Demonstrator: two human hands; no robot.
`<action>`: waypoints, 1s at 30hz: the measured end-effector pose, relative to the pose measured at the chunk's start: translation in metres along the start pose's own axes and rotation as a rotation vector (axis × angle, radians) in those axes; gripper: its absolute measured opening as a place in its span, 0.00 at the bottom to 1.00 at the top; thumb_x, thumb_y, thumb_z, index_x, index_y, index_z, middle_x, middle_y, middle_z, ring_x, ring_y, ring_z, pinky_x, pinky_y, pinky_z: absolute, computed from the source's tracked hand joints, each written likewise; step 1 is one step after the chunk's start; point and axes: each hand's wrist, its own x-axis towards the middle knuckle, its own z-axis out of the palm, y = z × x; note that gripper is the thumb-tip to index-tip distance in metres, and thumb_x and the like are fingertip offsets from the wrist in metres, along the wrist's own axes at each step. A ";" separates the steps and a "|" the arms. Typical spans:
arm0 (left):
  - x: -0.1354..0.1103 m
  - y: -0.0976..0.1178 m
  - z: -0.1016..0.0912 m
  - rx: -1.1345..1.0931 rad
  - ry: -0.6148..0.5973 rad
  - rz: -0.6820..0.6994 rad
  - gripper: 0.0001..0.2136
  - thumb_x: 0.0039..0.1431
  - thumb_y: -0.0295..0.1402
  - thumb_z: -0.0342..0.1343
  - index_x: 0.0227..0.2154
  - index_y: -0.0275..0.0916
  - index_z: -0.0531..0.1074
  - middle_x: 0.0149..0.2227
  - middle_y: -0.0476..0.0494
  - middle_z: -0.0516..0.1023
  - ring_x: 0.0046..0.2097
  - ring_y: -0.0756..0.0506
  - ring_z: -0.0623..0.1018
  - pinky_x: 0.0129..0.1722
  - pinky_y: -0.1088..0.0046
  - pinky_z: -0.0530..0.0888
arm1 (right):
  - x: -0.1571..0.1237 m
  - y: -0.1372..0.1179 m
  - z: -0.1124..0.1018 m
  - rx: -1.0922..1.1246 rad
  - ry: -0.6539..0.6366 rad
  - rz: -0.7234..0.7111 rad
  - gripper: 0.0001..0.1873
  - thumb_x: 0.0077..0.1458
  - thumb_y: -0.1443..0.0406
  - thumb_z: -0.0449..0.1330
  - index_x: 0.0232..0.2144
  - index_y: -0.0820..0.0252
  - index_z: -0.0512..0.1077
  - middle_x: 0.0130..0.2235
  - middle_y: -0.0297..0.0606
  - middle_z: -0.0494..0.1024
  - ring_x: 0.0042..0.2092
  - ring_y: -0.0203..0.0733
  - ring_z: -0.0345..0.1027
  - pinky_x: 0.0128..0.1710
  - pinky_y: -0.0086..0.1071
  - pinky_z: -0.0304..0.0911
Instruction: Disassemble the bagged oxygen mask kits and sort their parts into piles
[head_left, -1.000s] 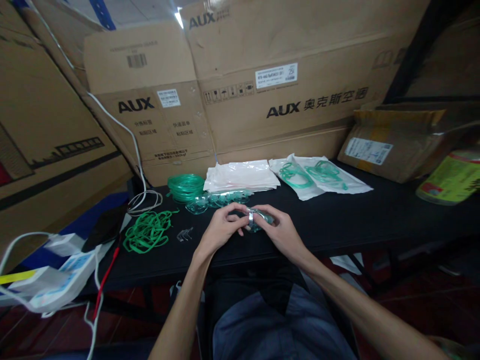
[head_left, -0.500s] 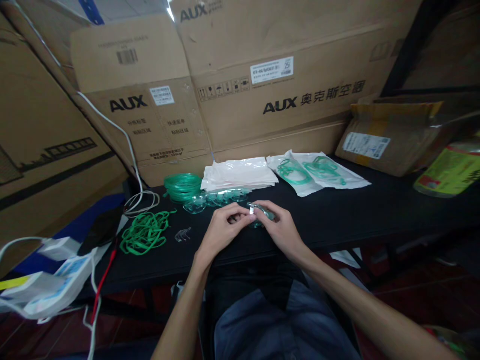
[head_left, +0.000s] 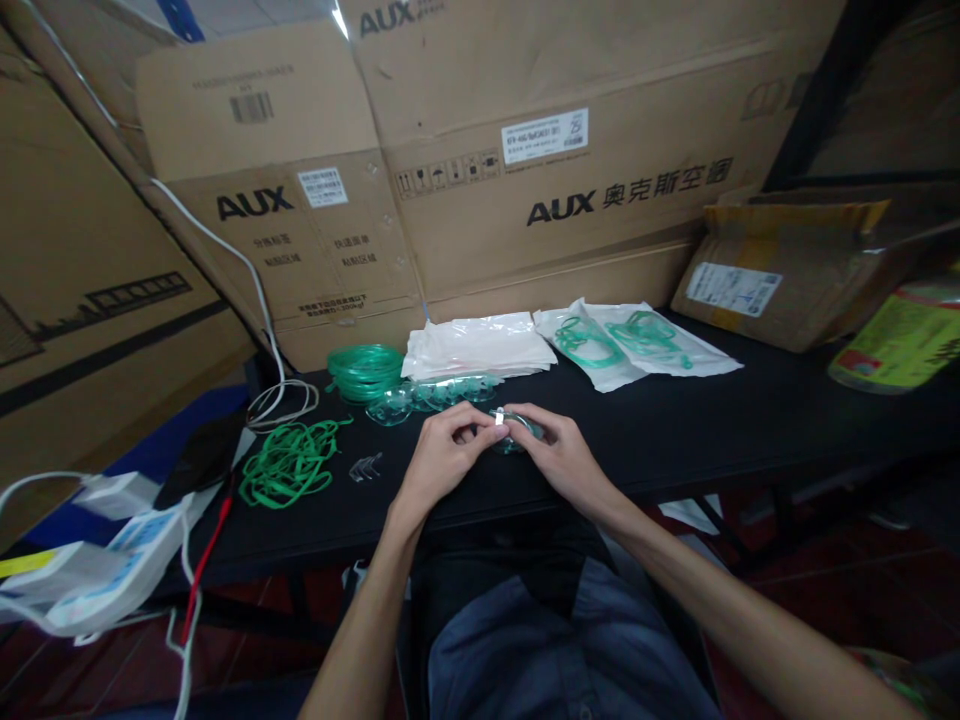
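Observation:
Between my hands, just above the front of the black table, is a clear green-tinted oxygen mask (head_left: 516,436). A small shiny nose clip (head_left: 499,417) stands at its upper left edge. My left hand (head_left: 455,450) pinches at that clip with thumb and forefinger, the other fingers curled. My right hand (head_left: 556,446) grips the mask from the right, its thumb and forefinger close to the clip. Behind my hands lies a row of similar clear masks (head_left: 450,393). Several small bent strips (head_left: 366,467) rest left of my left hand, beside a tangle of green elastic straps (head_left: 291,464).
Coiled green tubing (head_left: 365,372) and white pouches (head_left: 478,346) lie at the back. Two pouches with green tubing (head_left: 637,345) are right of them. A taped carton (head_left: 772,270) and a yellow-labelled bottle (head_left: 896,335) stand right; a power strip (head_left: 124,560) and cables are left.
The shiny clip has shifted slightly left and up on the mask's edge. Both hands keep their hold, with only slight finger movement.

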 end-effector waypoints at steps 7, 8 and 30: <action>0.001 -0.001 -0.004 0.032 -0.081 0.065 0.12 0.62 0.43 0.63 0.36 0.39 0.80 0.31 0.50 0.72 0.30 0.50 0.69 0.30 0.75 0.65 | 0.000 -0.003 0.001 -0.029 0.014 0.010 0.14 0.59 0.57 0.61 0.40 0.59 0.79 0.42 0.40 0.83 0.46 0.47 0.75 0.48 0.37 0.66; 0.002 -0.002 -0.004 0.055 -0.050 0.073 0.12 0.60 0.43 0.64 0.37 0.39 0.79 0.33 0.49 0.72 0.31 0.50 0.70 0.30 0.75 0.66 | 0.000 -0.004 0.001 -0.029 0.010 0.019 0.14 0.59 0.56 0.61 0.40 0.59 0.79 0.42 0.40 0.83 0.45 0.47 0.74 0.47 0.36 0.67; -0.001 0.005 -0.027 0.232 -0.096 0.221 0.14 0.61 0.40 0.64 0.49 0.46 0.79 0.50 0.46 0.82 0.52 0.42 0.79 0.56 0.66 0.71 | -0.002 -0.017 -0.005 0.148 -0.251 0.148 0.20 0.61 0.51 0.61 0.47 0.58 0.73 0.35 0.36 0.79 0.33 0.39 0.72 0.30 0.30 0.64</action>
